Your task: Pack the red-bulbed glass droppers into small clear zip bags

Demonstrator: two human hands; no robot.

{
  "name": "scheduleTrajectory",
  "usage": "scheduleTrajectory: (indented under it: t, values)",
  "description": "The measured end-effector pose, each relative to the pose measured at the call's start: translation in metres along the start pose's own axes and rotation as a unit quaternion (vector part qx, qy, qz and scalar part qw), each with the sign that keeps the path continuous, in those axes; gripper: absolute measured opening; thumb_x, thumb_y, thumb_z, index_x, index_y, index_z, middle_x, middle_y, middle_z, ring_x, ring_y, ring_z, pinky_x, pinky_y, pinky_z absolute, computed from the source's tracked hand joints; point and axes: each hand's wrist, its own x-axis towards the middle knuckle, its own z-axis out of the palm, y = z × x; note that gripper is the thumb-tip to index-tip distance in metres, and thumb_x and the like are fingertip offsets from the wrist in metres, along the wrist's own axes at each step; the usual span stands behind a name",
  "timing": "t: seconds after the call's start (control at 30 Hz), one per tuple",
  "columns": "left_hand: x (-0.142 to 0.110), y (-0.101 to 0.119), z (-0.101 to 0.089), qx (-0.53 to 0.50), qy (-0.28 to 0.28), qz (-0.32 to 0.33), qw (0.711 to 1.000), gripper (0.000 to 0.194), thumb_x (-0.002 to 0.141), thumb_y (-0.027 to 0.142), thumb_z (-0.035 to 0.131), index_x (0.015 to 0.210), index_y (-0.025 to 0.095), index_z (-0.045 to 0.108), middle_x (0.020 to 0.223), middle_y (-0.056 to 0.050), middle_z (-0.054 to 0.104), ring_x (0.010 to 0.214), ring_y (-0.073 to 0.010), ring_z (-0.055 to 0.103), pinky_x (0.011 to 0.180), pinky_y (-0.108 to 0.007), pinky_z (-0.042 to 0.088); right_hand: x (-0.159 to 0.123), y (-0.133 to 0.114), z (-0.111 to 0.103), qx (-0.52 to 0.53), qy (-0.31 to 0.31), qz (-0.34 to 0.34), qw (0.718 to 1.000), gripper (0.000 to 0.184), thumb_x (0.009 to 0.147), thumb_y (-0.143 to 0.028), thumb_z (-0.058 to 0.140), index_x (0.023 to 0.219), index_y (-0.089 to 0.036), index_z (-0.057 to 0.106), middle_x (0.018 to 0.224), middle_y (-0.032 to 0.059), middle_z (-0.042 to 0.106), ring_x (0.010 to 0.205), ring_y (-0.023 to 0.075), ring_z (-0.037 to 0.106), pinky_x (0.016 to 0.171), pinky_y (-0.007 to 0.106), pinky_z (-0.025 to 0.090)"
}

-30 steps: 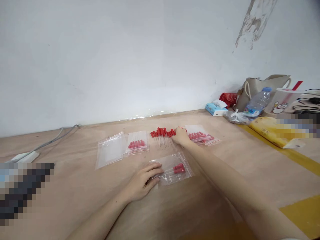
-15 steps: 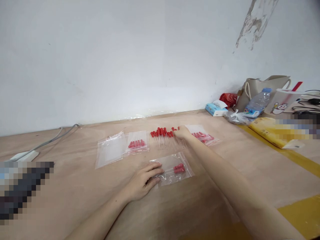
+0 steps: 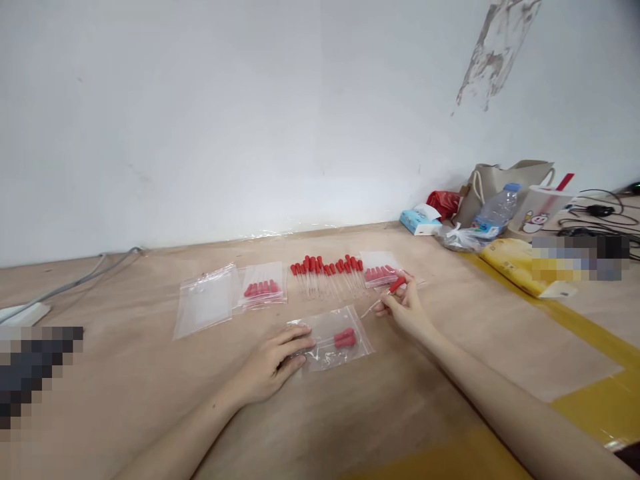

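My left hand (image 3: 277, 360) lies on the left end of a clear zip bag (image 3: 325, 360), its fingers apart and pressing the bag to the table. Inside that bag are two droppers (image 3: 345, 339) with red rubber bulbs. Right of the bag, my right hand (image 3: 405, 307) is closed on a single dropper (image 3: 398, 285), its thin clear tube pointing down and left toward the bag. Behind, a row of loose droppers (image 3: 320, 267) lies with red bulbs toward the wall. Filled bags (image 3: 265, 288) are stacked at their left, and more filled bags (image 3: 380, 260) at their right, partly behind my right hand.
Flat, unfilled-looking zip bags (image 3: 205, 300) lie left. At the back right stand a tissue pack (image 3: 420, 220), a plastic bottle (image 3: 497, 210), a cup (image 3: 540, 210) and a beige bag (image 3: 520, 175). A yellow packet (image 3: 515, 263) lies before them. A grey cable (image 3: 100, 267) runs left.
My right hand has come back from the dropper row toward me and right, now with a dropper in it. My left hand stays on the bag. The view has shifted slightly.
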Motion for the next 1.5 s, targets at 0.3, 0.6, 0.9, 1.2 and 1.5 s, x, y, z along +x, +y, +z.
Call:
scheduleTrajectory:
  t: [0.3, 0.6, 0.9, 1.2, 1.5]
  values:
    - [-0.001, -0.002, 0.002, -0.002, 0.014, 0.003, 1.000, 0.031, 0.091, 0.029, 0.041, 0.120, 0.029, 0.052, 0.131, -0.002, 0.046, 0.119, -0.0202, 0.043, 0.099, -0.038, 0.038, -0.017, 0.004, 0.018, 0.046, -0.059, 0.019, 0.997, 0.059, 0.068, -0.040, 0.062, 0.111, -0.026, 0.025, 0.067, -0.0073, 0.052, 0.052, 0.0140, 0.061, 0.051, 0.029, 0.053]
    - [0.000, 0.001, 0.001, 0.015, 0.020, 0.008, 1.000, 0.033, 0.091, 0.031, 0.040, 0.124, 0.028, 0.047, 0.130, -0.003, 0.047, 0.118, -0.0201, 0.044, 0.098, -0.039, 0.037, -0.012, -0.004, -0.002, -0.009, -0.132, 0.114, 0.985, 0.039, 0.065, -0.042, 0.066, 0.092, -0.019, 0.047, 0.069, -0.0022, 0.058, 0.060, 0.0121, 0.061, 0.062, 0.029, 0.052]
    - [-0.002, 0.002, 0.000, 0.019, 0.024, 0.000, 1.000, 0.039, 0.090, 0.031, 0.042, 0.129, 0.026, 0.039, 0.128, -0.005, 0.048, 0.116, -0.0211, 0.046, 0.096, -0.039, 0.039, -0.001, 0.003, -0.014, -0.275, -0.215, -0.058, 0.935, 0.022, 0.067, -0.032, 0.066, 0.084, -0.018, 0.067, 0.058, -0.0037, 0.050, 0.051, 0.0086, 0.042, 0.048, 0.022, 0.034]
    - [-0.002, 0.001, 0.001, 0.013, 0.021, -0.004, 1.000, 0.039, 0.090, 0.031, 0.042, 0.129, 0.026, 0.040, 0.129, -0.005, 0.048, 0.116, -0.0210, 0.046, 0.097, -0.039, 0.038, -0.014, 0.000, 0.008, -0.144, -0.274, 0.008, 0.951, 0.037, 0.072, -0.028, 0.059, 0.107, -0.017, 0.055, 0.082, 0.0019, 0.064, 0.062, 0.0095, 0.054, 0.059, 0.022, 0.043]
    - [0.000, 0.001, 0.000, 0.024, 0.020, 0.030, 0.999, 0.032, 0.091, 0.028, 0.040, 0.122, 0.029, 0.049, 0.130, -0.002, 0.047, 0.118, -0.0208, 0.043, 0.099, -0.039, 0.037, 0.009, -0.014, 0.000, -0.229, -0.189, -0.012, 0.955, 0.031, 0.071, -0.028, 0.056, 0.098, -0.014, 0.057, 0.082, 0.0044, 0.064, 0.050, 0.0079, 0.051, 0.048, 0.021, 0.042]
